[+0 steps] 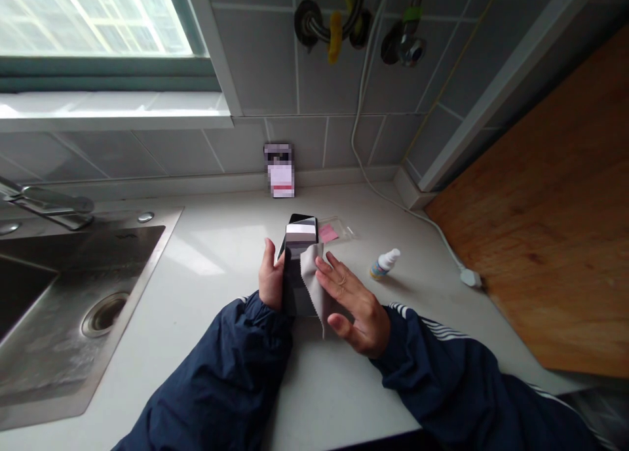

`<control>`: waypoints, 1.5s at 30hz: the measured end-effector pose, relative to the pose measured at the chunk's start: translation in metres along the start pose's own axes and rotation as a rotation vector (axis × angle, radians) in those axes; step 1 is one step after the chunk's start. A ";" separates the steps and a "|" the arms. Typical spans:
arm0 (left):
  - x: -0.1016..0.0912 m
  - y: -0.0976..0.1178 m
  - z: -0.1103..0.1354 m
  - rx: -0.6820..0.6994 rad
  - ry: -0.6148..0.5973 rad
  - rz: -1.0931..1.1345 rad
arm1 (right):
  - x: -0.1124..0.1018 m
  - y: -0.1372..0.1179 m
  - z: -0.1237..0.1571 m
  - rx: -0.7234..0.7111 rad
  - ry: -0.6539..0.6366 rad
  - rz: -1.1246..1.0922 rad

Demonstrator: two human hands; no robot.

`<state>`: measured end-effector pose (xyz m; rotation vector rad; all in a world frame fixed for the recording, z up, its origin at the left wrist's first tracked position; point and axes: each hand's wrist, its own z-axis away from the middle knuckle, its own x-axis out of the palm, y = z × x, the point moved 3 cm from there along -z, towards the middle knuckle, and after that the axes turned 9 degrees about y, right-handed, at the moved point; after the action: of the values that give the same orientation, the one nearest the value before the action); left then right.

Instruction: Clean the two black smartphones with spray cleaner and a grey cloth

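Note:
My left hand (271, 282) is closed round the left edge of a dark smartphone (293, 282), which is tilted over the counter. Its glossy screen carries a bright reflection near the top. A light grey cleaning cloth (310, 271) with a zigzag edge lies against the phone's right side. My right hand (354, 307) presses this cloth to the phone with its fingers nearly straight and the thumb held apart. One corner of the cloth hangs below. Behind the phone, a clear phone case (346, 228) with a pink piece (328, 233) in it lies on the counter.
A small white-capped spray bottle (386, 264) stands right of my hands. A pixelated upright object (280, 170) leans on the wall. The steel sink (170, 223) and faucet (54, 205) are left. A white cable (403, 205) runs to a plug (470, 278) beside the wooden panel (550, 241).

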<state>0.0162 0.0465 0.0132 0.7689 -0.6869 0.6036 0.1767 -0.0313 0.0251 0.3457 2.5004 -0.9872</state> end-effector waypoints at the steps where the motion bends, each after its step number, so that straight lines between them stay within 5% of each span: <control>1: 0.000 0.001 0.000 0.005 0.007 -0.003 | 0.000 -0.001 0.000 -0.020 0.000 0.005; 7: 0.003 0.002 0.001 0.020 0.044 -0.039 | -0.002 -0.006 -0.001 -0.067 0.009 0.051; 14: 0.001 -0.004 0.003 0.014 -0.064 0.042 | 0.000 -0.006 0.001 -0.146 -0.046 0.143; 25: 0.000 -0.020 0.004 0.033 -0.133 0.021 | 0.016 0.000 0.007 -0.136 -0.339 0.378; 33: -0.001 -0.039 0.006 -0.048 -0.161 -0.088 | 0.015 0.006 0.005 -0.053 -0.250 0.433; 45: 0.010 -0.044 0.007 0.118 -0.253 -0.208 | 0.004 0.012 -0.003 0.108 -0.044 0.504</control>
<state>0.0516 0.0183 0.0061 1.0241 -0.7961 0.3620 0.1772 -0.0202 0.0182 0.9223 2.1586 -0.9025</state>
